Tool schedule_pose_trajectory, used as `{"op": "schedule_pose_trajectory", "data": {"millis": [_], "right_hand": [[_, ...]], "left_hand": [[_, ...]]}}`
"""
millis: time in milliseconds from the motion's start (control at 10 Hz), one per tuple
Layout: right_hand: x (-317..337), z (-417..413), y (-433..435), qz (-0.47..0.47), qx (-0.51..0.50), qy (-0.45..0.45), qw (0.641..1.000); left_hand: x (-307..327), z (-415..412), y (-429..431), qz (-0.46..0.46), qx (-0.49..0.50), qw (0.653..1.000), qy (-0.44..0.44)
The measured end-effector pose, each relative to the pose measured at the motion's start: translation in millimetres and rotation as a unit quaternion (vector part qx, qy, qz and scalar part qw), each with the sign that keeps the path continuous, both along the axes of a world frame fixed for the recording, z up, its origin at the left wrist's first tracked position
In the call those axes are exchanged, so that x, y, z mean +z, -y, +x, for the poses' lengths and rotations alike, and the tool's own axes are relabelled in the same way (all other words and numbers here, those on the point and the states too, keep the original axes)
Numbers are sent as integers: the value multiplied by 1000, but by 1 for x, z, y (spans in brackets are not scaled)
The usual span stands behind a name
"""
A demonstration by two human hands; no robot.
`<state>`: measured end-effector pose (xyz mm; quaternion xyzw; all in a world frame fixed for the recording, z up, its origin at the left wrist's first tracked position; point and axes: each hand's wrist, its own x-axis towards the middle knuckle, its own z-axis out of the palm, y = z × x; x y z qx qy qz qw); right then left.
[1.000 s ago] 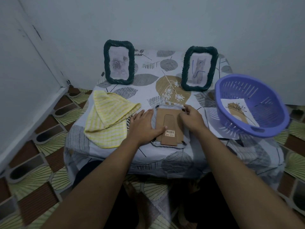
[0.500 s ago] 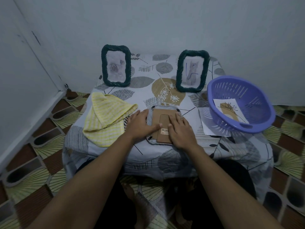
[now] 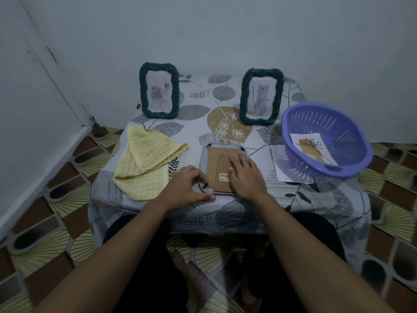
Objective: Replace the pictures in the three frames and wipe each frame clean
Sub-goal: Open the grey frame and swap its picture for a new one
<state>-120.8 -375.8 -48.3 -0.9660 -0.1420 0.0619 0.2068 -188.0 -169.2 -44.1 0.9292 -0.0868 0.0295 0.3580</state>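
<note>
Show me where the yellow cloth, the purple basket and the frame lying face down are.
yellow cloth (image 3: 144, 163): head view, middle of the folded fabric.
purple basket (image 3: 320, 120): head view, slotted far inner wall.
face-down frame (image 3: 212, 163): head view, bare cardboard backing left of the stand.

Gap between left frame (image 3: 159, 90) and right frame (image 3: 261, 97); basket (image 3: 338, 123) blocks right.

Repositioned both hands on face-down frame (image 3: 203, 158).
Shifted left hand (image 3: 187, 188) from left edge to near-left corner, fingers curled round it; brought right hand (image 3: 246, 175) down from far edge, flat on backing (image 3: 213, 163).
</note>
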Motion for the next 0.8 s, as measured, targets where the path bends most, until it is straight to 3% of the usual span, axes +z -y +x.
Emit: {"op": "schedule_pose_trajectory", "data": {"millis": [500,700,800], "right_hand": [[-2,2,0,1,-3,3,1000],[-4,2,0,0,-2,6,1000],[-4,3,0,-1,1,8,1000]], "left_hand": [[1,-3,-1,11,-61,998,18],[10,5,-1,17,-70,997,-21],[10,14,8,36,7,999,2]]}}
